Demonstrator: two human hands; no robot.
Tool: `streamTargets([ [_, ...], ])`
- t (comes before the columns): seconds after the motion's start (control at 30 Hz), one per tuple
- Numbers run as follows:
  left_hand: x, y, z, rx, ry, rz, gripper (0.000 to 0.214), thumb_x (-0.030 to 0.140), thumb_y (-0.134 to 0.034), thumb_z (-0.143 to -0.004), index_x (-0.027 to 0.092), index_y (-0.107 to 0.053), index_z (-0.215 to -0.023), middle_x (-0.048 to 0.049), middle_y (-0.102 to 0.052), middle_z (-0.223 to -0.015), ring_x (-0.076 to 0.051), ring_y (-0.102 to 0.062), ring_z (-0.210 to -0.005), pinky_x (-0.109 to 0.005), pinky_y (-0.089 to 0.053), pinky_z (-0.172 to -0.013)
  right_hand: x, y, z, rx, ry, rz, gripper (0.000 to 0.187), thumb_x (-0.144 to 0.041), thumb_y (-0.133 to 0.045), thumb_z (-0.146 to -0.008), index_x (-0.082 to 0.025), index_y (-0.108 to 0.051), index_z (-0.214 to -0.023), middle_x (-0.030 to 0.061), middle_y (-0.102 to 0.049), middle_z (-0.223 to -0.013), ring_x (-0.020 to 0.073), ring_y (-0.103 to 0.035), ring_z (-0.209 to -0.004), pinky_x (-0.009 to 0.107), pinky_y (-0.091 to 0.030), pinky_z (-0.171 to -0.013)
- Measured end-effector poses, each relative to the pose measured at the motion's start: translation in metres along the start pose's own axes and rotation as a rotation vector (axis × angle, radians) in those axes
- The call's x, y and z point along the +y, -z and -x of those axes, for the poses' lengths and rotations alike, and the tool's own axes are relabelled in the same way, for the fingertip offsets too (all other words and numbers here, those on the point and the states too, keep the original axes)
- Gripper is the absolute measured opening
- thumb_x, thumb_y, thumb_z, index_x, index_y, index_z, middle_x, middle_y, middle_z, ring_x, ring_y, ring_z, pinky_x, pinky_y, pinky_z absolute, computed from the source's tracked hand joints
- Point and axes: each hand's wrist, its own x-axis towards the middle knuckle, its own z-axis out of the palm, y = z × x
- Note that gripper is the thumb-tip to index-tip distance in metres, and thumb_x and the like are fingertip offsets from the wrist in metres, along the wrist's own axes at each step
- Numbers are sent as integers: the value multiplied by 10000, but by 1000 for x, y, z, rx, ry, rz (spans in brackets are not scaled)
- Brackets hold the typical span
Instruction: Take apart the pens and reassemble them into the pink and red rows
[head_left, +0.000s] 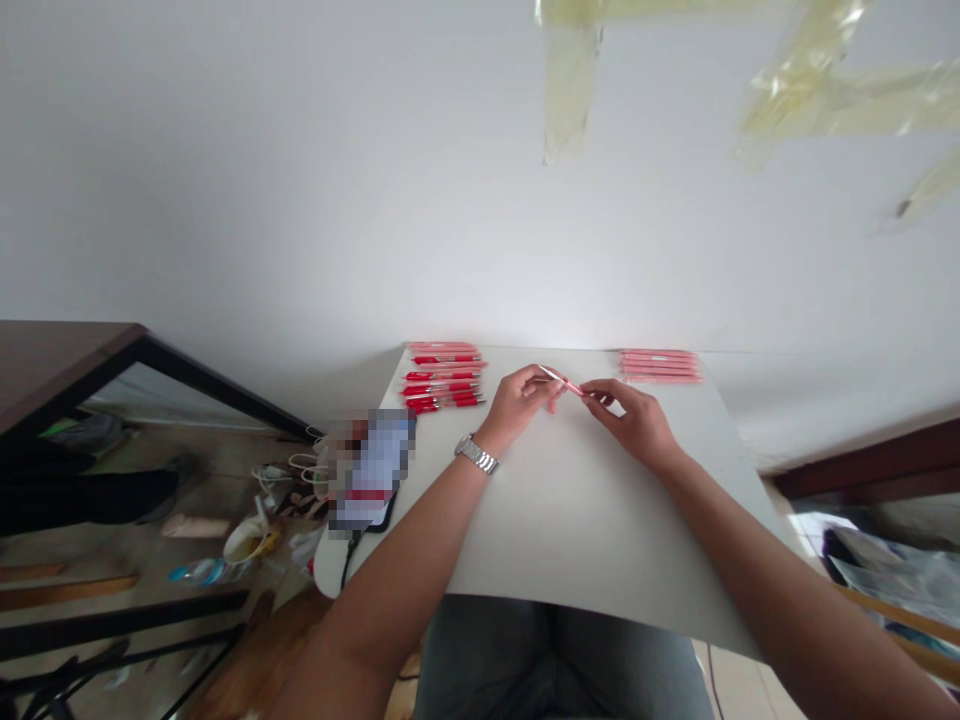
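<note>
Above the middle of the white table [555,520], my left hand [521,395] and my right hand [626,415] hold a slim pen [572,387] between them. It has a white pointed end on the left and a pinkish-red body. My left fingers close around the white end, while my right thumb and fingers pinch the other end. A small pink piece shows under my left fingers; its kind is unclear. To the left lies a row of red pens [442,390] with pale pink sticks [442,347] among them. Several pink pen-like sticks [660,366] lie side by side at the far right.
A phone [371,470], blurred out, lies at the table's left edge with a black cable [349,560]. A white wall [480,200] rises behind the table. Cables, a cup [247,540] and a bottle [199,572] clutter the floor at left.
</note>
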Motion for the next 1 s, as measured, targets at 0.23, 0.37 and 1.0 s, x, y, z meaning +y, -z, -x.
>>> streamTargets([
  [0.23,-1,1,0,4,2,-16,303,458,-732,-916,159,-726,-962,-73,-756,-923,-136,-655,-696,-316,-546,-756,-1,0,0,6,4,2,190,-379,-598,-1007,-259,-703,-1111,31,-770,-923,196,-719,-783,330,-574,-722],
  [0.37,-2,1,-1,6,3,-23,307,447,-735,-915,149,-724,-990,-66,-750,-924,-129,-654,-691,-300,-544,-743,-1,0,0,2,-7,0,196,-376,-602,-1007,-244,-706,-1107,29,-768,-924,182,-717,-783,303,-569,-703],
  [1.0,-11,26,2,-7,-220,-1017,226,179,-679,-878,214,-669,-1101,-80,-641,-1127,-245,-609,-1046,-420,-513,-975,7,3,0,68,-109,-18,214,-391,-616,-983,-244,-720,-1098,30,-764,-928,177,-699,-774,306,-579,-721],
])
